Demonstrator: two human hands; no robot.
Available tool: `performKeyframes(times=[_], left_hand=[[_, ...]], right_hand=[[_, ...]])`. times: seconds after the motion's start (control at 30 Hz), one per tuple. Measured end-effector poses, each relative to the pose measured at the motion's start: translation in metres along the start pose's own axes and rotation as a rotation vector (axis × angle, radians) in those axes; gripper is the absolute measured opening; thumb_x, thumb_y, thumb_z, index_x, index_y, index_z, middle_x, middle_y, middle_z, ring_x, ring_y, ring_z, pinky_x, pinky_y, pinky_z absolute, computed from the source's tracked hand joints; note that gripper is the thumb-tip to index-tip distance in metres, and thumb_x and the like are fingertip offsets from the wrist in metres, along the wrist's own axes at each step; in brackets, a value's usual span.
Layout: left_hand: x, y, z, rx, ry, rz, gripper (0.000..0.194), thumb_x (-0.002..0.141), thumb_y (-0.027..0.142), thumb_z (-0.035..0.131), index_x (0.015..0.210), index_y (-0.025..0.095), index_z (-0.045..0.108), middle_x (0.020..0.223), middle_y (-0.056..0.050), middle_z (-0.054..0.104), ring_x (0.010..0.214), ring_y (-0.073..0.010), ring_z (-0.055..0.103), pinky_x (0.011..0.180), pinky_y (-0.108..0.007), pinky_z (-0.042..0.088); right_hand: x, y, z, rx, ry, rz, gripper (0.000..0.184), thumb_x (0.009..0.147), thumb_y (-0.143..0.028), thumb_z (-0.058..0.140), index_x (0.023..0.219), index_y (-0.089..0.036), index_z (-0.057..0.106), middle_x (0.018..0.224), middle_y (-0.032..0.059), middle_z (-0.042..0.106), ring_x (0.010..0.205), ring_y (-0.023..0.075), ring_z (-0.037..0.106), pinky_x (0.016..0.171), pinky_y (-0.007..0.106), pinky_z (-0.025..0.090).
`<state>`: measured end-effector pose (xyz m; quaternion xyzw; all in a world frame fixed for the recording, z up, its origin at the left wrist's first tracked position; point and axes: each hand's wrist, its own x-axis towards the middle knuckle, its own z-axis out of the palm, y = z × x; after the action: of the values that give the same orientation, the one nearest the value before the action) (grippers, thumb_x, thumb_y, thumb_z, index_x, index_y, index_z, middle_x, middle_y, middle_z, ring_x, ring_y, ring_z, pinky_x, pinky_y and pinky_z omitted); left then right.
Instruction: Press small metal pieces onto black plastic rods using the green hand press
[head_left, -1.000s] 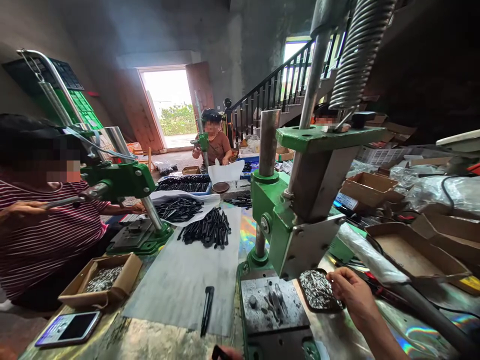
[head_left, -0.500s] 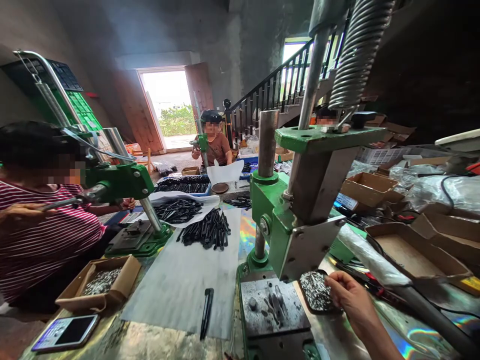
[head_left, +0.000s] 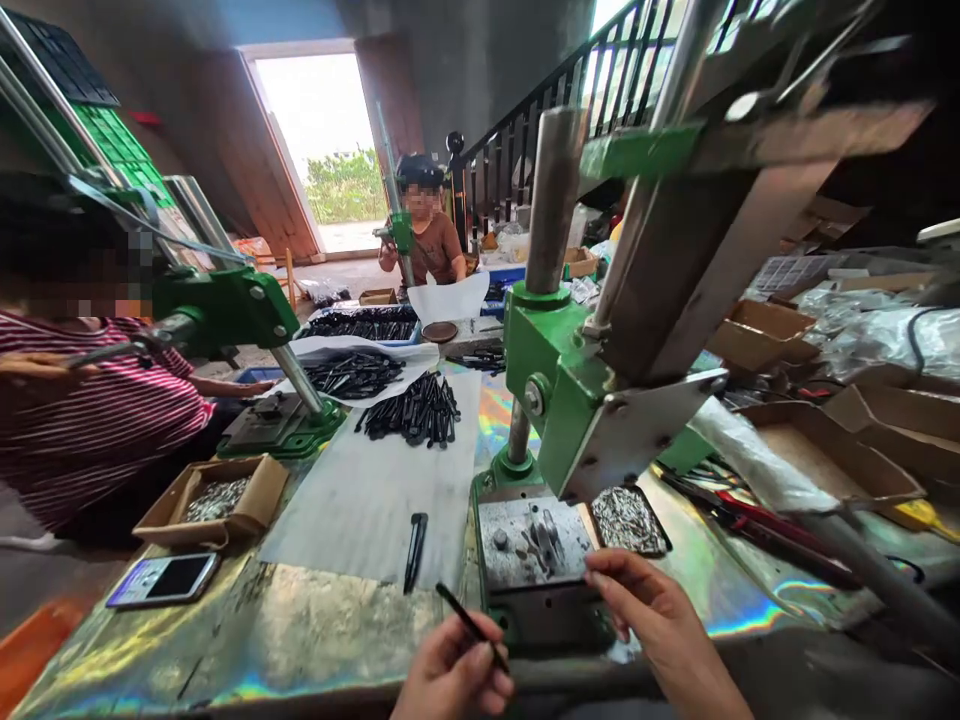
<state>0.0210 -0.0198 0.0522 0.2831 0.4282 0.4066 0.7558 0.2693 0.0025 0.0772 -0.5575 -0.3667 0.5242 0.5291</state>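
My left hand (head_left: 454, 672) is closed round a slim black plastic piece (head_left: 459, 608) at the table's front edge. Across from it, my right hand (head_left: 651, 608) has thumb and fingertips pinched together beside the front right corner of the press bed (head_left: 517, 575); whatever they hold is too small to make out. The green hand press (head_left: 551, 375) stands over this bed, which carries a small metal fixture (head_left: 546, 538). Just behind my right hand sits a dark tray (head_left: 664, 538) full of small shiny metal pieces. One black piece (head_left: 415, 553) lies alone on the white sheet (head_left: 345, 510).
A pile of black pieces (head_left: 416, 410) covers the sheet's far end. At left are a phone (head_left: 161, 580), a cardboard box (head_left: 259, 500) of metal bits and a co-worker (head_left: 97, 400) at another press. Another person (head_left: 435, 235) sits opposite. Tools (head_left: 765, 525) lie at right.
My right hand has left the metal-piece tray and come nearer, to the front of the press. My left hand has entered view holding a black piece. The view has tilted down.
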Motion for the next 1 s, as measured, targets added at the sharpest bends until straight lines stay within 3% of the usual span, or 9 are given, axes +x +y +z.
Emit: performKeyframes(times=[0.23, 0.4, 0.73, 1.0], left_hand=[[-0.004, 0.017, 0.017, -0.272, -0.009, -0.135, 0.028, 0.067, 0.031, 0.086, 0.083, 0.014, 0.071, 0.070, -0.002, 0.068, 0.056, -0.0101, 0.066, 0.046, -0.015, 0.053], [-0.004, 0.016, 0.017, -0.400, -0.062, -0.202, 0.024, 0.069, 0.028, 0.084, 0.084, 0.014, 0.072, 0.075, -0.003, 0.071, 0.054, -0.0081, 0.065, 0.045, -0.014, 0.054], [-0.003, 0.017, 0.016, -0.465, -0.094, -0.235, 0.023, 0.071, 0.026, 0.083, 0.085, 0.013, 0.071, 0.076, -0.003, 0.072, 0.051, -0.0062, 0.064, 0.045, -0.012, 0.054], [-0.001, 0.015, 0.016, -0.456, -0.093, -0.247, 0.024, 0.072, 0.026, 0.083, 0.087, 0.014, 0.069, 0.076, -0.002, 0.072, 0.052, -0.0053, 0.064, 0.045, -0.010, 0.052]], right_hand=[[-0.053, 0.003, 0.050, 0.026, -0.267, 0.096, 0.041, 0.075, -0.059, 0.072, 0.081, -0.019, 0.062, 0.064, -0.0039, 0.052, 0.046, 0.0070, 0.040, 0.040, 0.018, 0.035], [-0.066, -0.002, 0.070, -0.008, -0.328, 0.061, 0.036, 0.084, -0.054, 0.066, 0.078, -0.020, 0.058, 0.065, -0.0047, 0.048, 0.050, 0.0077, 0.039, 0.043, 0.017, 0.034], [-0.066, -0.005, 0.076, -0.087, -0.301, -0.029, 0.030, 0.088, -0.047, 0.062, 0.078, -0.020, 0.059, 0.068, -0.0035, 0.052, 0.054, 0.0095, 0.043, 0.050, 0.021, 0.037], [-0.065, -0.005, 0.076, -0.094, -0.299, -0.020, 0.033, 0.087, -0.050, 0.063, 0.076, -0.020, 0.059, 0.070, -0.0007, 0.056, 0.058, 0.0122, 0.048, 0.053, 0.024, 0.039]])
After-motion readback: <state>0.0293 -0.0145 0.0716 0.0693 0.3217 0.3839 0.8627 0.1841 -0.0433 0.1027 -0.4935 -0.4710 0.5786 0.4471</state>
